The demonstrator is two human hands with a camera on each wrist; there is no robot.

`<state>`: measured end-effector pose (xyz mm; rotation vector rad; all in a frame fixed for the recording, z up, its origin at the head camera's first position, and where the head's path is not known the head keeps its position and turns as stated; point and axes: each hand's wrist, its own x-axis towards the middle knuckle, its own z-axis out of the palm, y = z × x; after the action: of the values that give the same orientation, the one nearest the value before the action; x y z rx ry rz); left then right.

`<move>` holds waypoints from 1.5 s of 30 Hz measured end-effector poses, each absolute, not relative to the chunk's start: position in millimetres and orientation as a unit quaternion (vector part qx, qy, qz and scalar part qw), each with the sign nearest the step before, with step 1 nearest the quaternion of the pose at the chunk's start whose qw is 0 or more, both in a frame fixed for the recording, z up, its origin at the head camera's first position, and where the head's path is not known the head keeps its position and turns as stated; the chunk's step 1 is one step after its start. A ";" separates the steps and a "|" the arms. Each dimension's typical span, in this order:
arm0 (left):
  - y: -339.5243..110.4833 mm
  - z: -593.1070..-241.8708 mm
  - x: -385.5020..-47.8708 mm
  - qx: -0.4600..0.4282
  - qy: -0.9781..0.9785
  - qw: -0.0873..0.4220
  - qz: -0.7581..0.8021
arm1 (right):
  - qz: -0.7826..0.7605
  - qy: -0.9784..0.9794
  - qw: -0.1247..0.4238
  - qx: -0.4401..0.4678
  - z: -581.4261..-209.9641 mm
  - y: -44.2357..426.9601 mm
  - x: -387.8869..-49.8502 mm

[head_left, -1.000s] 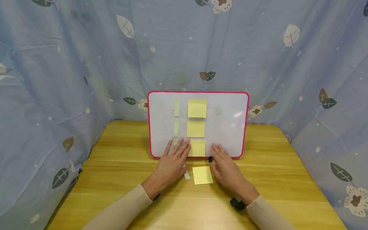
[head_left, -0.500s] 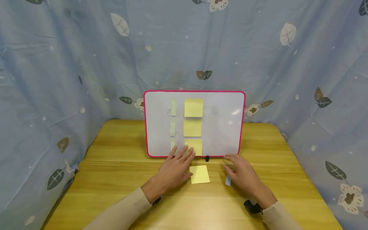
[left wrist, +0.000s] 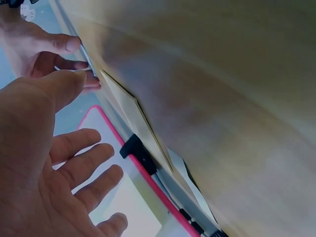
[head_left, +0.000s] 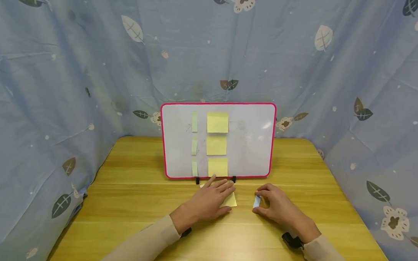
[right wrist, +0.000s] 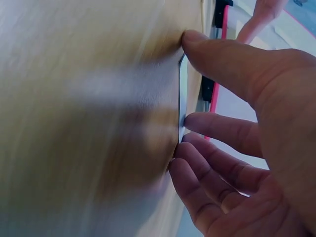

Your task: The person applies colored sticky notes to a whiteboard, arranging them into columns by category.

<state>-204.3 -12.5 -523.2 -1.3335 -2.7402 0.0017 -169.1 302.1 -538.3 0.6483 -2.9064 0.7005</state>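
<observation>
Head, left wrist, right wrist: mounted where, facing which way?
Head: worn on head, forward-down at whiteboard; left hand, right hand, sleeves show.
Left wrist: worn there, facing loose yellow sticky note; left hand near, right hand beyond.
Right wrist: worn there, facing blue strip; right hand near, left hand partly.
Both wrist views share whiteboard.

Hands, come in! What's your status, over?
Left hand: open above yellow pad, partly hiding it. Right hand: gripping blue strip by its ends.
</observation>
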 end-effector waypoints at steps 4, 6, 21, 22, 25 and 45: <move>-7.4 -523.3 -204.2 -0.443 -0.896 0.043 0.002 | 0.231 -0.948 0.036 0.218 -536.3 298.8 -171.9; -6.0 -523.8 -204.3 -0.446 -0.894 0.041 0.003 | 0.229 -0.946 0.037 0.225 -536.5 297.2 -173.0; -0.1 -525.4 -205.8 -0.454 -0.891 0.021 0.005 | 0.197 -0.936 0.046 0.289 -546.1 281.8 -186.5; 0.3 -525.6 -206.2 -0.454 -0.891 0.021 0.006 | 0.196 -0.934 0.049 0.294 -546.5 280.2 -187.4; 2.0 -526.0 -207.5 -0.455 -0.890 0.018 0.008 | 0.194 -0.930 0.051 0.307 -547.2 276.2 -189.9; 1.9 -532.0 -208.1 -0.459 -0.888 -0.007 -0.015 | 0.220 -0.920 0.042 0.321 -542.3 266.1 -197.5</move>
<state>-208.1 1.9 -532.0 -1.4490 -2.8034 -0.0464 -197.5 266.1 -542.3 0.9814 -2.8172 0.6726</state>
